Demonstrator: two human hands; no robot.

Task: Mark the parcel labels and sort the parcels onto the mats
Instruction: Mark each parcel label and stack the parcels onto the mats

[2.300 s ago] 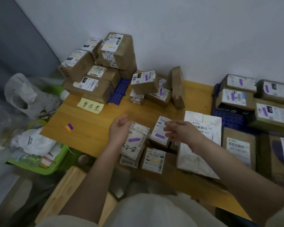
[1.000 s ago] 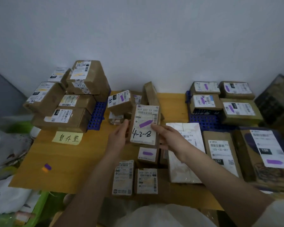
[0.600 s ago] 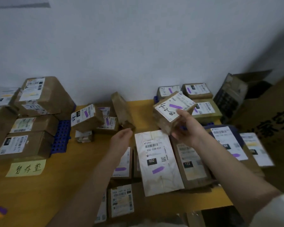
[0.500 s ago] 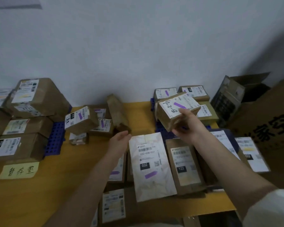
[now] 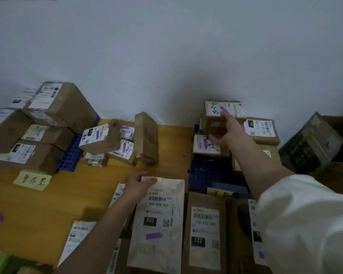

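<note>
While the right hand (image 5: 227,133) reached to the far end of the right blue mat (image 5: 204,175), its fingers were curled around the brown side of the small marked parcel (image 5: 222,113), whose label carried a handwritten code and a purple stripe. That parcel sat at the top of the stack of labelled boxes (image 5: 259,129) on the mat, close to the wall (image 5: 166,56); whether it rested fully on the box beneath could not be determined. The left hand (image 5: 139,183) lay on the upper corner of the white paper parcel (image 5: 158,224) at the table's (image 5: 48,204) near side, fingers loosely bent over its edge without a clear grasp.

Assessment of risk: the parcel appeared perched high and slightly tilted. Release before it seated flat would probably let it slide toward the wall or onto the neighbouring boxes, disturbing the sorted stack. A withdrawing wrist could also catch the label edge and drag the parcel off.
</note>
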